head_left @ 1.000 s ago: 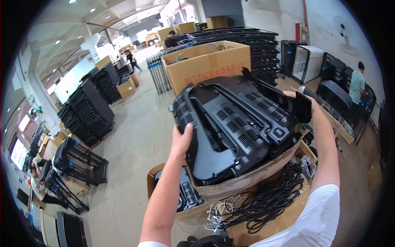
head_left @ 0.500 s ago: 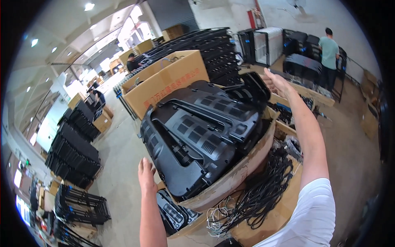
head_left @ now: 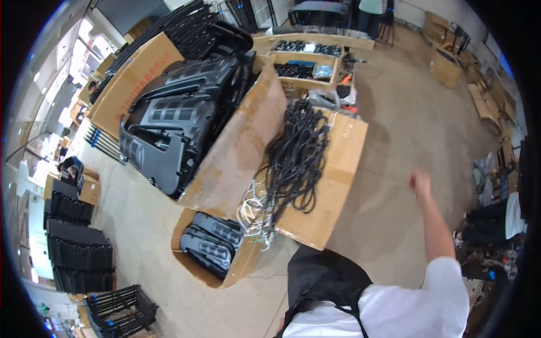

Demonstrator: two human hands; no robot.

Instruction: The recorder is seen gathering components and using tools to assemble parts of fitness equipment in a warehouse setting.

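My right hand [head_left: 418,183] hangs out over the floor on the right, apart from everything around it. Its fingers look curled in, slightly blurred, with nothing visible in them. My left hand is out of the picture. Black plastic covers with slotted vents [head_left: 174,110] lie stacked in a large cardboard box [head_left: 242,141] to the left. A bundle of black cables [head_left: 298,152] rests on another carton [head_left: 332,186] in front of me, white wires [head_left: 256,217] at its near end. Smaller grey covers [head_left: 211,242] fill a low open carton [head_left: 183,256] below the large box.
Bins of black parts [head_left: 296,70] stand beyond the cables. Black stacked panels [head_left: 79,242] and a black frame rack [head_left: 121,310] line the left. Cartons [head_left: 448,67] sit at the far right. One person [head_left: 510,217] is at the right edge, another [head_left: 370,14] at the back.
My view has swung right, and the covers now appear farther left. Both hands have left the stack: the right, open before, is curled over the floor; the left has gone out of sight.
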